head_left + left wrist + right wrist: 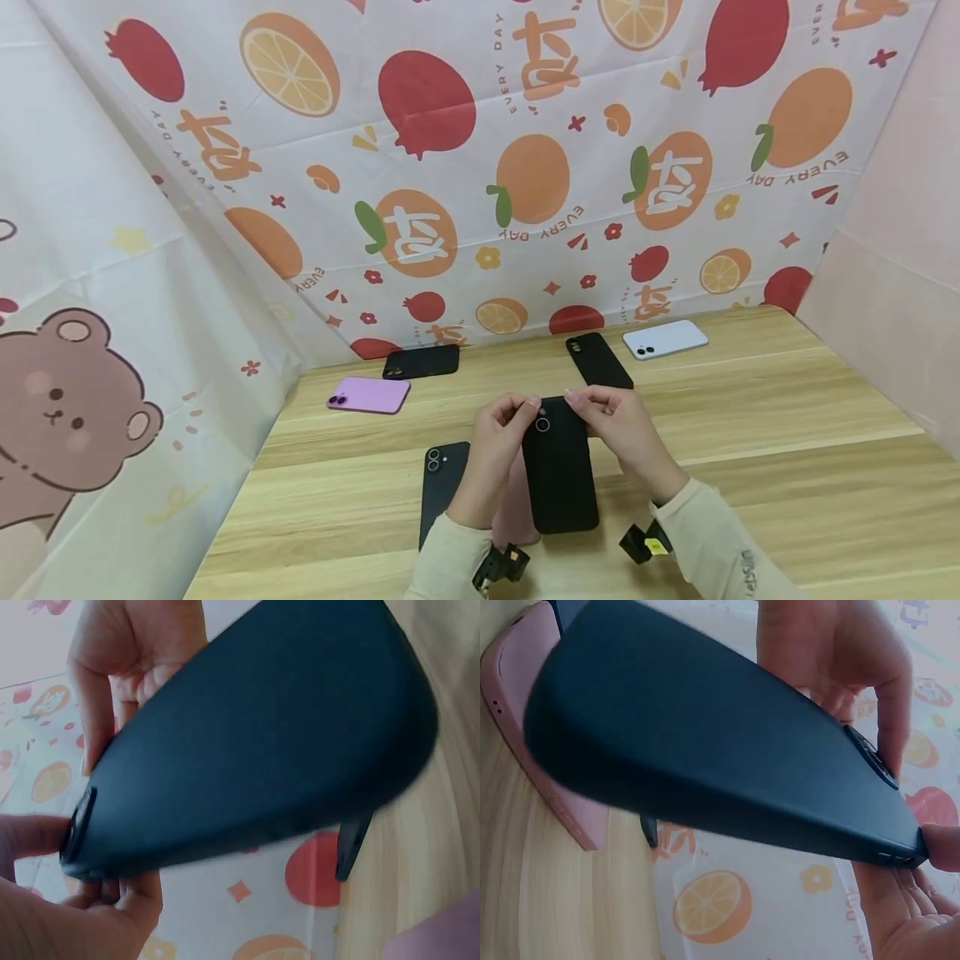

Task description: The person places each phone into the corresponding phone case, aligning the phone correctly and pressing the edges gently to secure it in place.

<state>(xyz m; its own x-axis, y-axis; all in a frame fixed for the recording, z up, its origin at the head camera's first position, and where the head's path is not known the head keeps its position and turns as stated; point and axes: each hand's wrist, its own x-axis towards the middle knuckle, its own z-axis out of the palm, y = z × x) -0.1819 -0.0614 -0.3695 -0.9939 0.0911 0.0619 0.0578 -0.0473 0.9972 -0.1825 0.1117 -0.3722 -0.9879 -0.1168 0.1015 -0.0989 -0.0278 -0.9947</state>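
Observation:
A black phone case (pixel 561 475) is raised above the table, tilted, with its back facing up and a round camera lens showing near its top left corner. At that corner my left hand (pixel 491 450) pinches the case between thumb and fingers. The opposite top corner is pinched by my right hand (pixel 628 433). Both wrist views show the smooth back of the case (pixel 705 735) and its raised camera surround. Below it, partly covered by the case and my left forearm, lies a pink phone case (pixel 512 508). A dark phone (pixel 442 487) with two lenses lies left of that.
Along the back of the wooden table (pixel 315 492) lie a black case (pixel 422 362), another black case (pixel 600 362) and a white phone (pixel 666 339). A purple phone (pixel 369 395) is at the left. Behind stands a fruit-printed cloth (pixel 525 275); a bear-printed cloth (pixel 67 400) hangs left.

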